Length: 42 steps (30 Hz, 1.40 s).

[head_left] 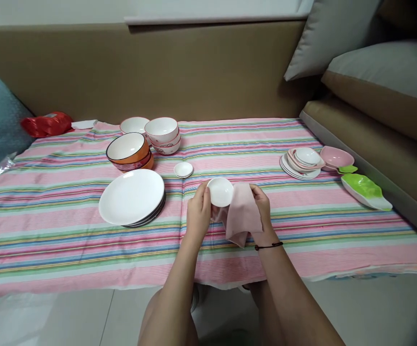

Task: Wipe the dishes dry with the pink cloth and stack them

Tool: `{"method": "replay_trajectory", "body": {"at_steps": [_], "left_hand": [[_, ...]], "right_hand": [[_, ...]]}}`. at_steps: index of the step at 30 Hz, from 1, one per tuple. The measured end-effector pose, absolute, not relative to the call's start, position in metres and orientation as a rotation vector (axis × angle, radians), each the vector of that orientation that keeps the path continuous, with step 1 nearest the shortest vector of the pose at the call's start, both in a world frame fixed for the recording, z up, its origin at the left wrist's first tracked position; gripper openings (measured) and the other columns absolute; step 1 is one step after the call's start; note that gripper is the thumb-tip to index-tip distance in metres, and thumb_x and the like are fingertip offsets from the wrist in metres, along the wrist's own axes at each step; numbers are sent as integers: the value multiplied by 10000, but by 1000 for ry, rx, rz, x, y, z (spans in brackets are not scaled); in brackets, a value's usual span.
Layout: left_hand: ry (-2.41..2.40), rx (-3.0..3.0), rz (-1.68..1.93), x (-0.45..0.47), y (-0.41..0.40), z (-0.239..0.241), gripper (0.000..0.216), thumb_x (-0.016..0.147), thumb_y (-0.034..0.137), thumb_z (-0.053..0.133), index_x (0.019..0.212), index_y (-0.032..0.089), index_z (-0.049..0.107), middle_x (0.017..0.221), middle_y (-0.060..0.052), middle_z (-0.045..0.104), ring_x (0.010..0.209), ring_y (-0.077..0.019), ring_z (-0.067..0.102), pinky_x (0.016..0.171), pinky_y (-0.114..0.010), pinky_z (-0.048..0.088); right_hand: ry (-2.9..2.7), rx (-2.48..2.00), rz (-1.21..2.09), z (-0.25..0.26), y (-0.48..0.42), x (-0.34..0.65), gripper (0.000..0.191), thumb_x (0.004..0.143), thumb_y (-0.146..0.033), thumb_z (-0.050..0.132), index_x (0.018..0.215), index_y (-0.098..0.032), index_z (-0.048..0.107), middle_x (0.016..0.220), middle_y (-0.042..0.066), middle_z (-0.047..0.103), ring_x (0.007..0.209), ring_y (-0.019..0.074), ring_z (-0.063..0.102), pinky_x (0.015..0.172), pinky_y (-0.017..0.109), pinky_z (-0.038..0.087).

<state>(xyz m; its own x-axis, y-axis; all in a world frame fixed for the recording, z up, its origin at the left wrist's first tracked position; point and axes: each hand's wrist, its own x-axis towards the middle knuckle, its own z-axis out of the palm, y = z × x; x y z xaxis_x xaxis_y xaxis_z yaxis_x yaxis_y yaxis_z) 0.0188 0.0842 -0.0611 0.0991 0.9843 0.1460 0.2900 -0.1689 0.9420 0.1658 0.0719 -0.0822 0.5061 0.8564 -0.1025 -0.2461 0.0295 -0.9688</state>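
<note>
My left hand (198, 211) is closed round the left rim of a small white saucer (220, 191), held above the striped cloth. My right hand (262, 207) grips a pink cloth (242, 214) that drapes under and beside the saucer. Both hands hover near the front middle of the low table. A second small white saucer (183, 169) lies just beyond them on the tablecloth.
A stack of white plates (132, 197) lies to the left, with orange bowls (129, 151) and white bowls (162, 134) behind. Small plates (300, 163), a pink dish (337, 157) and a green leaf dish (365, 191) sit right. A red bag (46, 123) lies far left.
</note>
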Motion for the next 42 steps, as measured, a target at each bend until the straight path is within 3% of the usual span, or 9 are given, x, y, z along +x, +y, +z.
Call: {"method": "replay_trajectory", "body": {"at_steps": [10,17,21,24,27,29,32,36,42], "left_hand": [[1156,1540,1026,25,81,-62,395,958,420,305,1181,230,569,492,36,467,439,-134,457,459,-240,370],[1208,1545,1004,24,84,-64,380,948,422,340,1166,233,588,513,32,492,454,-133,479,467,-239,380],[1186,1628,913,21,83,-64,386,945,422,340,1185,256,592,625,11,563,521,-137,522,498,-241,405],[1090,1682,814,21,81,-64,373,909,446,423,1188,259,585,730,-2,620,593,-143,558,537,-244,440],[1076,1699,759,21,80,-65,391,806,359,586,1185,262,568,809,5,643,616,-137,566,539,-234,452],[1097,1616,761,22,83,-67,356,791,264,555,1146,242,565,730,21,625,565,-126,559,508,-224,443],[1149,1395,823,21,89,-72,274,810,205,435,1060,203,548,538,56,541,445,-120,521,441,-216,412],[1247,1277,964,18,96,-73,208,812,199,406,971,193,540,501,57,534,419,-128,523,425,-222,414],[1157,1429,954,15,94,-65,307,859,254,403,1098,194,586,522,49,533,431,-118,505,426,-207,393]], "right_hand": [[-611,-1228,984,-77,71,164,229,632,-348,683,791,-185,712,759,19,661,658,166,550,555,282,431],[-999,-1302,985,-74,68,155,550,655,-304,721,1187,-214,614,1140,61,659,988,224,610,791,315,490],[-1110,-1526,727,-73,67,153,268,681,-389,707,833,-171,673,758,14,658,699,164,558,612,253,422],[-1121,-1646,552,-71,66,157,334,717,-429,676,556,-170,540,514,-43,458,550,105,391,524,235,310],[-1137,-1667,525,-70,65,160,393,736,-434,665,512,-174,474,486,-57,348,531,93,312,502,240,255],[-1128,-1591,626,-70,65,161,361,778,-468,618,587,-170,552,536,-40,445,555,104,383,519,236,294],[-1041,-1427,783,-71,67,161,347,825,-490,556,899,-169,663,862,38,663,780,167,576,676,258,431],[-1041,-1385,603,-69,66,157,290,826,-397,582,1006,-181,655,1050,79,666,965,204,604,814,309,474],[-1230,-1408,396,-71,64,146,294,754,-288,653,1034,-202,635,1051,70,634,907,193,599,743,307,503]]}}
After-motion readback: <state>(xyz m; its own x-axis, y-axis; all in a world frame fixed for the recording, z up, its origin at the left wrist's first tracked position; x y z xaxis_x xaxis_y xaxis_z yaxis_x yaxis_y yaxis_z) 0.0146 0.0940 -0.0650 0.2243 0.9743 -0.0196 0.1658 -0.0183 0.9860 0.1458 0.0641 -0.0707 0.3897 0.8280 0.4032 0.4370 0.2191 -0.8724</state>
